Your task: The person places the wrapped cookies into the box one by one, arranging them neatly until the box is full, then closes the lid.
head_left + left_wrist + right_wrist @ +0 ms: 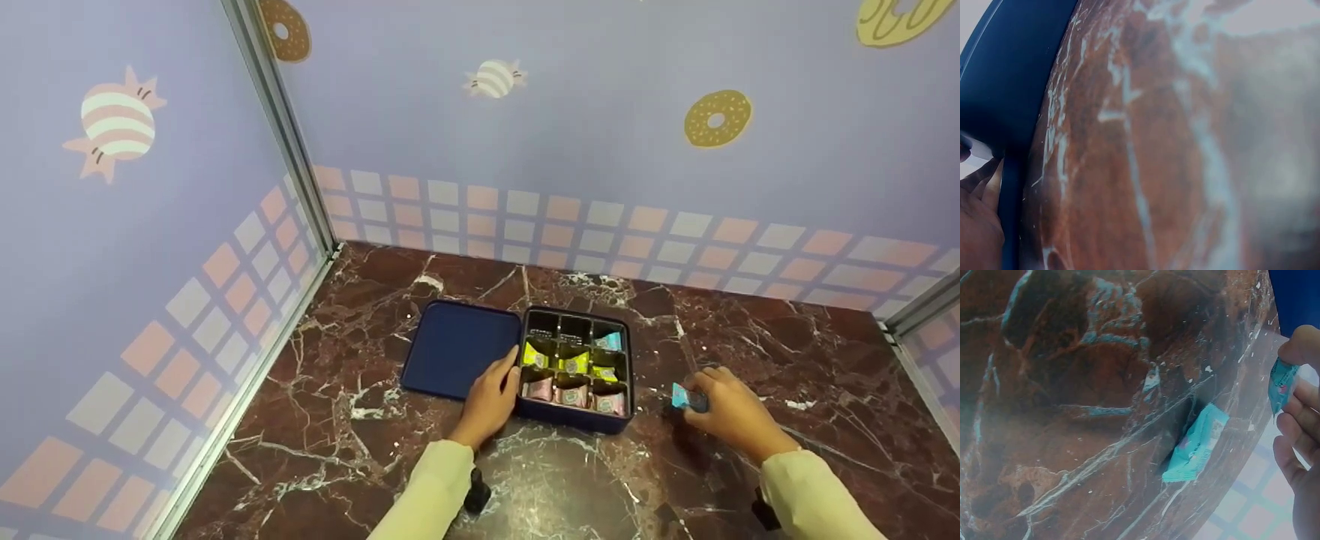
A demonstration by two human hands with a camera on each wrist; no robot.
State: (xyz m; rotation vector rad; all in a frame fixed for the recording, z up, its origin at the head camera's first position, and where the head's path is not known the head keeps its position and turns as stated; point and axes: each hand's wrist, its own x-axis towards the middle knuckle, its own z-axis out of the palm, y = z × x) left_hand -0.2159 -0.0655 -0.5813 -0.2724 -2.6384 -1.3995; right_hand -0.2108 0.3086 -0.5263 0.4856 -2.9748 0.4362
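A dark blue box (pixel 574 420) with a grid of compartments stands on the marble surface. Pink packets (pixel 572 396) fill its front row, yellow packets (pixel 574 363) the middle one. At the back right sits a blue packet (pixel 610 341); the other two back compartments show bare dark bottoms. My left hand (pixel 491 397) rests with extended fingers against the box's left side. Right of the box, my right hand (pixel 724 409) pinches a small blue wrapped packet (pixel 1282 385) between thumb and fingers. Another blue packet (pixel 1196 444) lies on the surface in the right wrist view.
The dark blue lid (pixel 461 349) lies flat, directly left of the box. Brown-red marble (pixel 360 450) extends around both. A patterned wall (pixel 600 150) closes off the back, and another wall panel (pixel 150 262) stands on the left.
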